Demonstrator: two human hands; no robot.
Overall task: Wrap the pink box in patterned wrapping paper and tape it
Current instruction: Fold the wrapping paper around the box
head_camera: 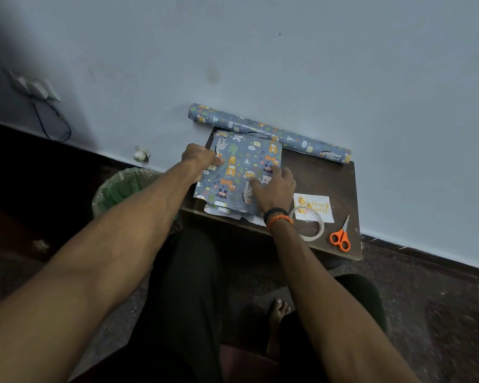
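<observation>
I see a flat rectangular parcel covered in blue animal-print wrapping paper point(241, 167) on a small dark wooden table point(324, 175); no pink box surface shows. The left hand point(202, 158) pinches the paper's left edge with curled fingers. The right hand point(274, 186) presses flat, fingers spread, on the glossy top. Behind lies a cylindrical paper roll point(271, 132); to the right, a clear tape ring point(310, 223), a printed card point(314, 207) and orange-handled scissors point(340, 236).
</observation>
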